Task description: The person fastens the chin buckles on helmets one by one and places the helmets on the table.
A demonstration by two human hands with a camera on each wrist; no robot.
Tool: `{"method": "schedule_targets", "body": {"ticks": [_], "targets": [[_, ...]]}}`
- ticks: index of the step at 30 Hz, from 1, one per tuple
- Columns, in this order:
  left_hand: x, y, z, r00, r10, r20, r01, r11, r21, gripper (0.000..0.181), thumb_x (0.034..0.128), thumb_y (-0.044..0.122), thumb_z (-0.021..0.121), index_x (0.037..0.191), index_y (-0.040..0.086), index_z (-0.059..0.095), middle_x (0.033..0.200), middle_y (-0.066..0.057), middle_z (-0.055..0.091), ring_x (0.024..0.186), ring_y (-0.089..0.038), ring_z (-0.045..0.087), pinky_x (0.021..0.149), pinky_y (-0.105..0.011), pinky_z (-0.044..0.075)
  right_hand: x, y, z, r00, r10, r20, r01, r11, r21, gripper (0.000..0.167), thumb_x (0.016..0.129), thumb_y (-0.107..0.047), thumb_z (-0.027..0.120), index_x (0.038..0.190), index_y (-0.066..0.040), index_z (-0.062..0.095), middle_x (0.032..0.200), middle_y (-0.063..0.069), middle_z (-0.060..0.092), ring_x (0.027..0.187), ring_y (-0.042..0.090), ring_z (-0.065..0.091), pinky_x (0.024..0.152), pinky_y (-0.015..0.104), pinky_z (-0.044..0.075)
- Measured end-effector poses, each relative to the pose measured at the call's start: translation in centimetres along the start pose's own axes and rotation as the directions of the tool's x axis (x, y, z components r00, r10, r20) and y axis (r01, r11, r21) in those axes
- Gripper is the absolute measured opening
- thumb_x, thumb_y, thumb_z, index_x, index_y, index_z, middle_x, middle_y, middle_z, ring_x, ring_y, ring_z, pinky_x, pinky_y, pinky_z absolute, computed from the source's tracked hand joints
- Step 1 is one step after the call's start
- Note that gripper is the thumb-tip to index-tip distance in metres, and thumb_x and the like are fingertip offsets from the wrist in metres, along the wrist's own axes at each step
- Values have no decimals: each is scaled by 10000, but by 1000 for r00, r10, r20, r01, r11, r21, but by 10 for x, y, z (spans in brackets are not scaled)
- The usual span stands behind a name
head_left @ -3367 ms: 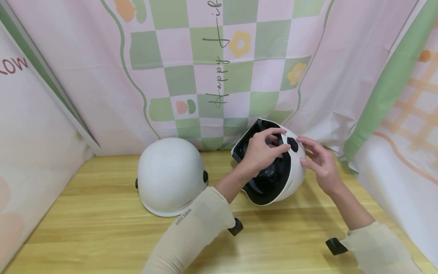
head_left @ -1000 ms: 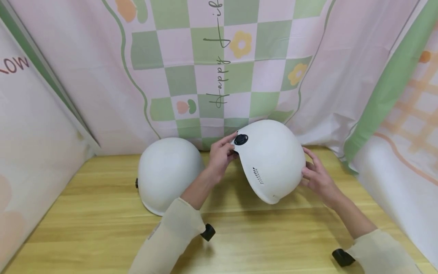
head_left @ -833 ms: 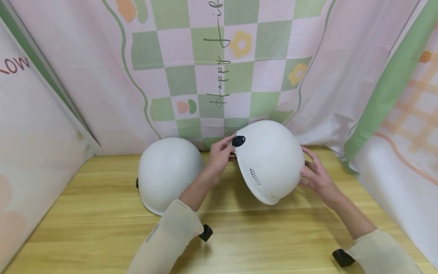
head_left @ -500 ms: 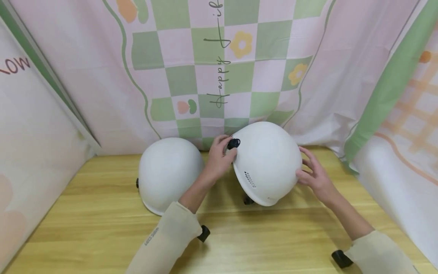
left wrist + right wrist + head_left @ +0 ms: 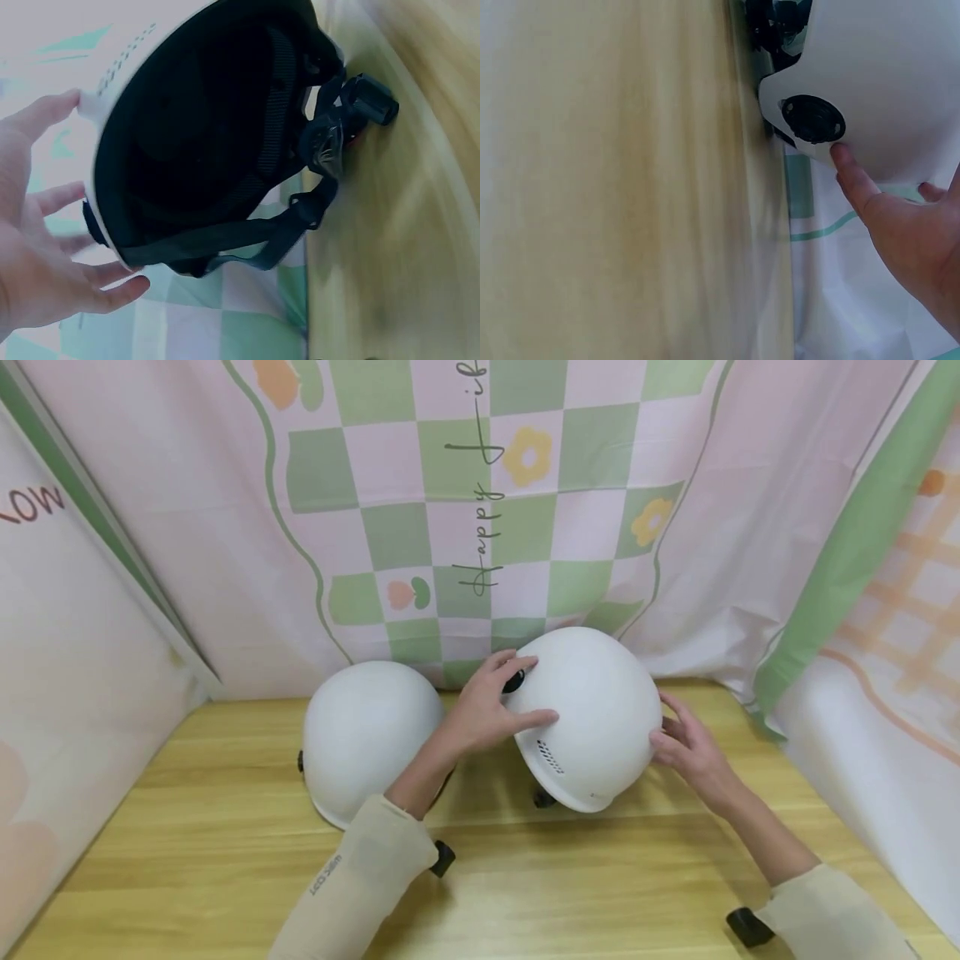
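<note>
A white helmet (image 5: 588, 710) stands tilted on the table between both hands, its vented rim toward the left and front. My left hand (image 5: 483, 706) spreads its fingers over the left side, around a black round side disc (image 5: 514, 681), with the thumb against the shell. In the left wrist view, the dark lining (image 5: 202, 127) and a black chin strap (image 5: 307, 210) with dangling fittings show inside the helmet. My right hand (image 5: 693, 752) touches the opposite side with its fingertips; in the right wrist view one fingertip meets the shell just by another black disc (image 5: 813, 118).
A second white helmet (image 5: 367, 735) sits dome up on the wooden table (image 5: 570, 893), left of the first and partly behind my left forearm. A patterned curtain (image 5: 450, 527) hangs close behind both helmets. Black wrist-worn devices (image 5: 750, 927) stick out from the sleeves.
The helmet has turned from lining-facing to dome-up, showing its outer shell. My left hand has shifted from the disc's edge to spread fingers on the shell; my right hand stays at the side.
</note>
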State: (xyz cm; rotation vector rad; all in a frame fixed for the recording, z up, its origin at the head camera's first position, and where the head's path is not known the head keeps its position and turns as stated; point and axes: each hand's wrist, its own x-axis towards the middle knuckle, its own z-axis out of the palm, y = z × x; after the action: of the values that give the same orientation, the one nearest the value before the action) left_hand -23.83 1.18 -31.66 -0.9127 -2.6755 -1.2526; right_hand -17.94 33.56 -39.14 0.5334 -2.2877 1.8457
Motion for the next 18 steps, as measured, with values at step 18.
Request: {"method": "schedule_targets", "body": {"ticks": [18], "targets": [[-8,-13,11,998,62,9,-61,997,-51,893,823,331,897,1575,146,451,1592,-115,462,1469,-281,431,1168,-473,400,0,5,-9,999,37,37,-36,999,-40,793,976,64,621,1648,-170,273,1573,274,317,1175,74,612,901,216,551]]}}
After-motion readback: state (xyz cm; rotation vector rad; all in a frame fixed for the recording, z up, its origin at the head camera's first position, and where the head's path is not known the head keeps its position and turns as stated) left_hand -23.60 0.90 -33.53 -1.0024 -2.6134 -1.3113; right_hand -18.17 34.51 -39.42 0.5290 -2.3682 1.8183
